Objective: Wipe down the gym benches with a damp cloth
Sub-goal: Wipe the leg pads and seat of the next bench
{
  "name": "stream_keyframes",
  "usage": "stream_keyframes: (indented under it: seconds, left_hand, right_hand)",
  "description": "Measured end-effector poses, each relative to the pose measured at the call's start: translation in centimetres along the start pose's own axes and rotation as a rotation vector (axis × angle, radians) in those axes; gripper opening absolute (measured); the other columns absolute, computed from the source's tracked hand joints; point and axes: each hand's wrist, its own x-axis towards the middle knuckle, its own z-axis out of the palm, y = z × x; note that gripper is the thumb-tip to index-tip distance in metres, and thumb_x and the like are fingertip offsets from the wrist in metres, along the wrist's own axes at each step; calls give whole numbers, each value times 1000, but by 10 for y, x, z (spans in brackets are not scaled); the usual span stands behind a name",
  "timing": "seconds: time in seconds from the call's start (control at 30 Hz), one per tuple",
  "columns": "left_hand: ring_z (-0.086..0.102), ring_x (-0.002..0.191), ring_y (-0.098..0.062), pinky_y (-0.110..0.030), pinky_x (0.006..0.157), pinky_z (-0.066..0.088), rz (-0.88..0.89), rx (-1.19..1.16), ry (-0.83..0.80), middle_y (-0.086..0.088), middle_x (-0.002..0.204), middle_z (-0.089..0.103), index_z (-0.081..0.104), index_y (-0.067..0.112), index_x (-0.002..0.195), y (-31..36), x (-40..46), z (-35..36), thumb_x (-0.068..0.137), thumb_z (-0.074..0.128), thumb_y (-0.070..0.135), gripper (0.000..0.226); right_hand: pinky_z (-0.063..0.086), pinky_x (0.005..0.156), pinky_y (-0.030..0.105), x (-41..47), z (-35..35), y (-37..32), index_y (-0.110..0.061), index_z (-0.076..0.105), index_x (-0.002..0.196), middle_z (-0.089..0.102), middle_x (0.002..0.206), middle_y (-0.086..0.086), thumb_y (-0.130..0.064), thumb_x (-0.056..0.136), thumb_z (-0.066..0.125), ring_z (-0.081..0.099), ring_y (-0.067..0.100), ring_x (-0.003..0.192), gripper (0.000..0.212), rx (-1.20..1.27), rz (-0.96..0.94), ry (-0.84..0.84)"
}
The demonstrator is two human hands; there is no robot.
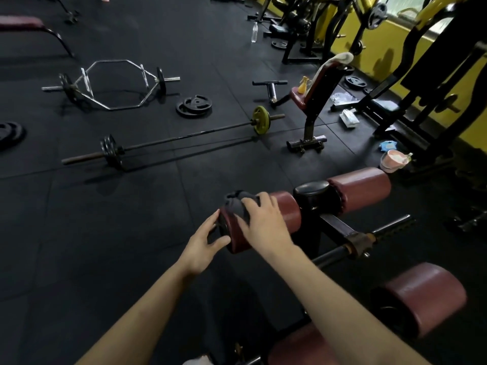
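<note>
A bench with dark red roller pads fills the lower right. Its left roller pad [286, 210] has a dark grey cloth [237, 204] draped over its outer end. My right hand [261, 219] lies on top of the cloth and pad, fingers spread, pressing the cloth down. My left hand [204, 246] holds the black end cap of that pad, thumb and fingers curled round its edge. A second red roller pad [361, 187] sits on the far side of the black post. Another red pad [424, 296] is nearer me at the right.
A loaded barbell [174, 139] lies across the black rubber floor ahead, with a hex bar [113, 84] and weight plates [193, 106] beyond. An incline bench [316, 96] carrying a yellow spray bottle [303, 85] stands at centre right. A pink bucket [394, 160] and yellow machines line the right wall.
</note>
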Motion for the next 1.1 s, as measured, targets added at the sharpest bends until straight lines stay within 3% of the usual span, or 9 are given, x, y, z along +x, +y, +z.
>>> stream_keyframes:
  seconds: [0.1, 0.2, 0.4, 0.53, 0.67, 0.83, 0.93, 1.03, 1.1]
  left_hand:
    - [41, 139, 5, -31, 116, 37, -4, 10, 7, 22, 155, 42, 31, 42, 158, 2, 2, -3, 92, 76, 28, 80]
    - [45, 131, 13, -23, 112, 36, 21, 49, -24, 28, 145, 49, 36, 39, 156, 5, 1, -12, 90, 78, 32, 78]
    - [55, 113, 11, -24, 103, 47, 129, 247, -56, 24, 118, 63, 66, 34, 127, 3, 42, -51, 89, 76, 37, 40]
    - [50, 108, 19, -14, 95, 41, 180, 264, -214, 24, 116, 62, 63, 35, 119, 13, 71, -64, 84, 82, 35, 41]
    - [53, 105, 19, -13, 94, 43, 192, 277, -332, 23, 113, 64, 68, 33, 121, 17, 87, -74, 84, 83, 33, 40]
    - [61, 107, 5, -31, 102, 51, 209, 240, -389, 24, 111, 67, 70, 35, 117, 16, 97, -81, 87, 79, 34, 31]
    - [58, 116, 4, -34, 106, 48, 205, 173, -430, 27, 120, 62, 67, 41, 122, 18, 98, -79, 97, 67, 35, 26]
    - [54, 121, 4, -31, 107, 45, 207, 185, -475, 28, 127, 54, 62, 40, 135, 24, 96, -72, 96, 64, 47, 40]
    - [51, 121, 3, -29, 105, 45, 195, 265, -502, 28, 129, 49, 58, 39, 140, 28, 97, -68, 91, 64, 60, 54]
  right_hand:
    - [52, 91, 55, 16, -10, 54, -8, 70, 110, 58, 105, 24, -32, 87, 75, 56, 47, 99, 34, -86, 158, 86]
    - [48, 94, 55, 20, -15, 73, -5, 68, 112, 57, 112, 26, -33, 91, 74, 54, 50, 105, 35, -78, 324, 102]
    - [51, 90, 53, 15, 14, 34, -15, 73, 112, 61, 128, 20, -69, 94, 55, 55, 44, 106, 60, -187, 465, 258]
    - [48, 97, 53, 21, 19, 22, -16, 68, 128, 61, 129, 16, -59, 98, 50, 54, 42, 109, 55, -172, 574, 289]
    - [41, 109, 44, -7, 35, -30, -11, 48, 148, 57, 134, 8, -44, 95, 66, 52, 31, 118, 65, -47, 558, 317]
    - [45, 105, 41, -17, 42, -43, -9, 60, 136, 60, 127, 4, -35, 95, 69, 55, 26, 113, 49, -29, 464, 331]
    - [44, 103, 42, 10, 27, 3, -12, 62, 131, 60, 125, 7, -31, 98, 66, 54, 32, 110, 38, -84, 586, 363]
    - [44, 104, 44, 26, 18, 33, -12, 61, 134, 60, 123, 8, -29, 98, 68, 54, 33, 113, 41, -78, 776, 426]
    - [45, 106, 40, 20, 24, 19, -13, 61, 135, 61, 123, 6, -30, 98, 69, 55, 28, 116, 42, -41, 778, 450]
